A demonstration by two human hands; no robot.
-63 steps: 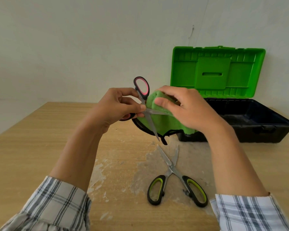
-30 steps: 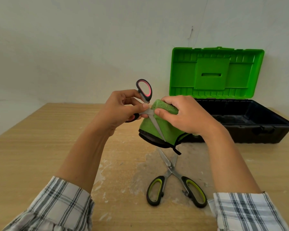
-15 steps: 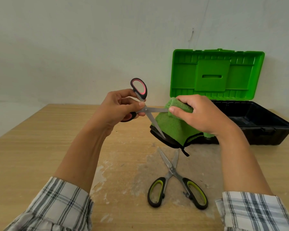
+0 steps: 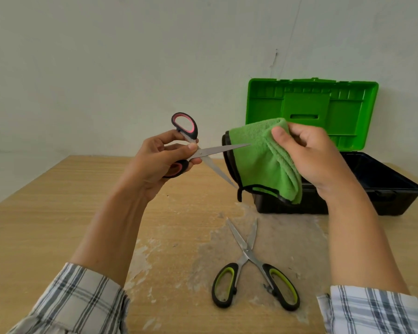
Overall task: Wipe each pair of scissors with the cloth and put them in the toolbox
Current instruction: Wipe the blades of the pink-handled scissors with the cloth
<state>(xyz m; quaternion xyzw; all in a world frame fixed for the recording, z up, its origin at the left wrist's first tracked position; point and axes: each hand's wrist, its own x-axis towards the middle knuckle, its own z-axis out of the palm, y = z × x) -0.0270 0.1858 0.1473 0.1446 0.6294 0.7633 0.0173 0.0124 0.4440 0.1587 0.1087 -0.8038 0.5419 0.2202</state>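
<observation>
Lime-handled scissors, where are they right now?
The lime-handled scissors lie open on the table, right of centre in the head view, in front of the toolbox.

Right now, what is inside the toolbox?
The toolbox is open, but only the right part of its inside shows: dark, with nothing lying there that I can see. The cloth and the right hand cover the left part, so that stays unknown.
</observation>
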